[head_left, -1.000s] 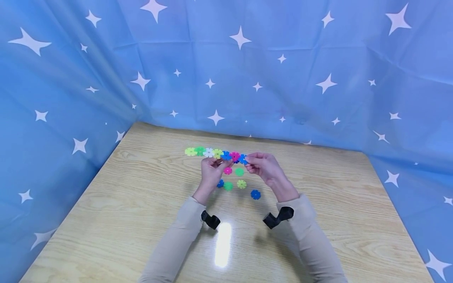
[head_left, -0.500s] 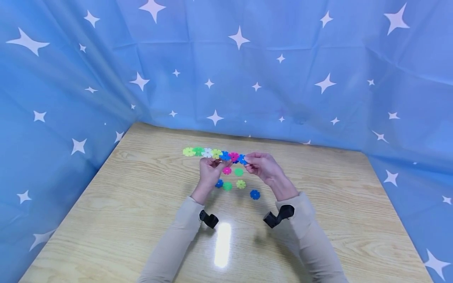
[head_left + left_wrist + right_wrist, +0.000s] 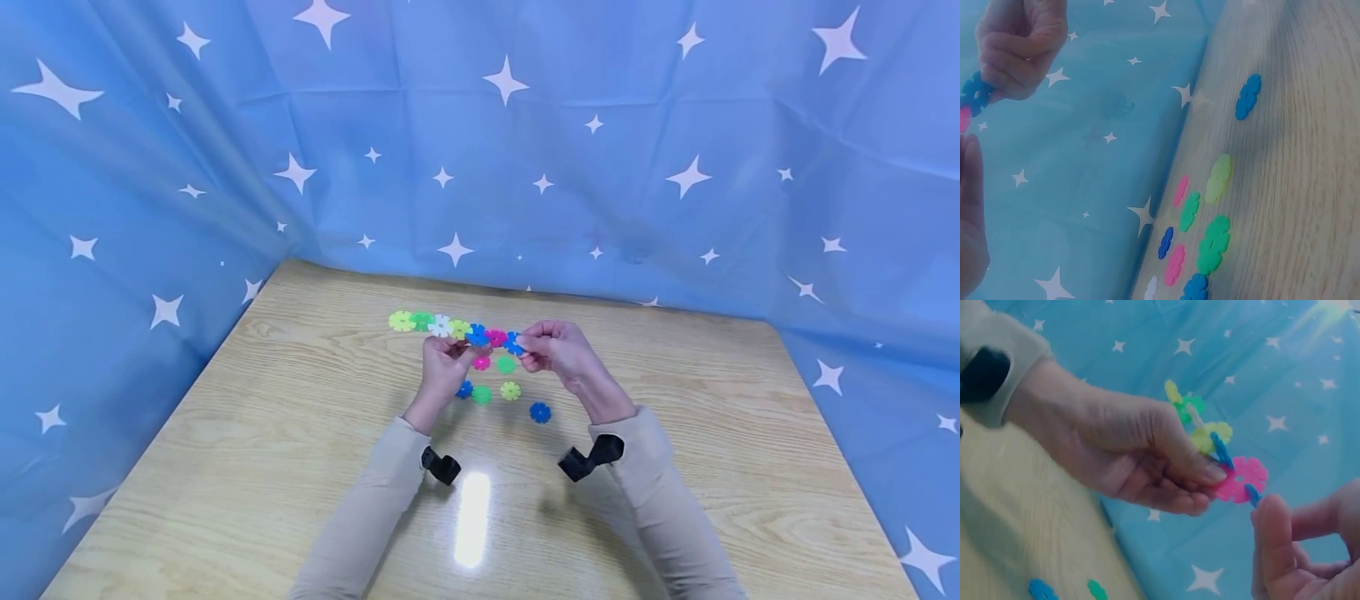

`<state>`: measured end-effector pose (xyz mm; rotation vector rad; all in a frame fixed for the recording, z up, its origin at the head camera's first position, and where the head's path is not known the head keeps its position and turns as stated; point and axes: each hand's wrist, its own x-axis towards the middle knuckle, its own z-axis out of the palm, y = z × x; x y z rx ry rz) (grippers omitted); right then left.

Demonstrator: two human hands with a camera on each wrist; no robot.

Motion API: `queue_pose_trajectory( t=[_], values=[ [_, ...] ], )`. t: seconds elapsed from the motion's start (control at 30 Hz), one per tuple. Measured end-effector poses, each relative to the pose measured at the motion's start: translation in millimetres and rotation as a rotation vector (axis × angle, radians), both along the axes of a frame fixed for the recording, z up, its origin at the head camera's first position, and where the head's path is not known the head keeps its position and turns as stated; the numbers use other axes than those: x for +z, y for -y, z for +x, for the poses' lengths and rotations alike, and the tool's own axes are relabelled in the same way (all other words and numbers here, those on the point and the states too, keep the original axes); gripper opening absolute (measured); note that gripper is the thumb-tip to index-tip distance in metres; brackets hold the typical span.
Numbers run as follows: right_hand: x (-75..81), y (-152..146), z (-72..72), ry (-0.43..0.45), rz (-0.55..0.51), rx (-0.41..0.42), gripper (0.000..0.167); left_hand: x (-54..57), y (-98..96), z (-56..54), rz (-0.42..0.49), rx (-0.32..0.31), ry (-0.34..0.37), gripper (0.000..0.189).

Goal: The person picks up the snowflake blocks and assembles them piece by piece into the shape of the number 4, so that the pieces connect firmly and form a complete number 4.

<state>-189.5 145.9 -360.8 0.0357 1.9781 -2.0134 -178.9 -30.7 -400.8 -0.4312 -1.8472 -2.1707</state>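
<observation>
A chain of slotted flower-shaped plastic discs hangs above the table between both hands. From its left end run a yellow disc (image 3: 402,321), a green disc (image 3: 423,321), a white disc (image 3: 440,326), a yellow-green disc (image 3: 459,330), a blue disc (image 3: 477,335), then a pink disc (image 3: 1249,478). My left hand (image 3: 442,367) pinches the chain at the pink disc, thumb on its edge. At the right end, my right hand (image 3: 562,358) pinches another blue disc (image 3: 513,342) between thumb and fingertips. This disc meets the pink one edge-on, slotted across it in the right wrist view.
Loose discs lie on the wooden table (image 3: 262,433) below the hands: a blue disc (image 3: 540,412), a yellow-green disc (image 3: 511,391), a green disc (image 3: 482,395) and several others. A starry blue curtain (image 3: 480,167) stands behind and beside the table.
The pink disc has tilted and looks narrower in the head view. My right hand has shifted slightly, still pinching the end blue disc; the left hand keeps its hold on the chain.
</observation>
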Motion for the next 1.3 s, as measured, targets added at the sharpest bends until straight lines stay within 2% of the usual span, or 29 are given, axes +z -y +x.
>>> queue_pose_trajectory(
  t=[0.1,0.17,0.33,0.57,0.7,0.87,1.07,1.3],
  values=[
    [-0.4,2.4,1.7,0.016,-0.023,-0.018,0.010,-2.5,-1.1,-1.7,0.007,-0.001,-0.009,0.028],
    [-1.1,3.8,2.7,0.022,-0.033,-0.031,0.009,-9.5,-1.9,-6.0,0.016,-0.002,-0.005,0.033],
    [-3.1,3.8,1.5,0.005,-0.040,-0.024,0.008,-26.2,-3.7,-18.4,0.055,-0.004,0.015,0.031],
    [-11.4,0.3,0.4,0.021,-0.145,0.010,0.010,-25.1,-4.8,-25.2,0.170,-0.097,0.036,0.019],
    [-16.7,3.6,3.5,0.036,-0.187,0.007,0.010,-24.7,-4.0,-27.0,0.225,-0.119,0.045,0.025],
    [-22.8,7.2,6.7,-0.003,-0.153,-0.022,0.013,-23.8,-4.3,-28.2,0.276,-0.121,0.064,0.029],
    [-27.9,11.0,9.4,-0.057,-0.129,-0.087,0.012,-23.1,-5.2,-28.9,0.286,-0.101,0.081,0.017],
    [-32.4,14.5,11.7,-0.171,-0.092,-0.203,0.005,-21.8,-5.3,-27.7,0.268,-0.113,0.114,0.007]
  ],
)
